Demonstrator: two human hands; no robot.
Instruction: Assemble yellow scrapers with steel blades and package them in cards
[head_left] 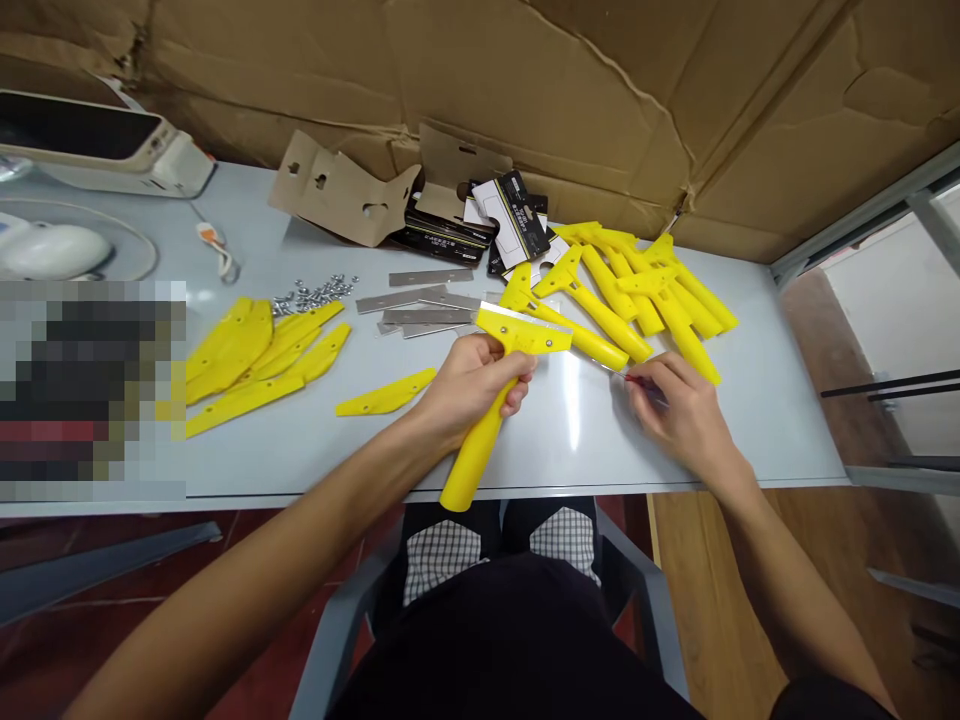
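Observation:
My left hand point(484, 385) is wrapped round the handle of a yellow scraper point(475, 455). The scraper's wide head points away from me, with two screws showing and a metal blade edge along its far side. In my right hand point(679, 410) is a screwdriver point(636, 379), its thin shaft pointing left, apart from the scraper. The fingers hide most of its handle. Beyond the scraper lie several loose metal blades point(431, 278). A single yellow cover plate point(386, 394) rests left of my left hand, and more yellow plates point(262, 350) are piled farther left beside small screws point(319, 294).
Several yellow scraper handles point(607, 310) lie in a heap at the back right. Opened cardboard packaging point(345, 190) and black-and-white boxes point(514, 220) stand at the back, against a large cardboard sheet point(525, 80). A white cable point(217, 250) and device point(112, 150) occupy the left.

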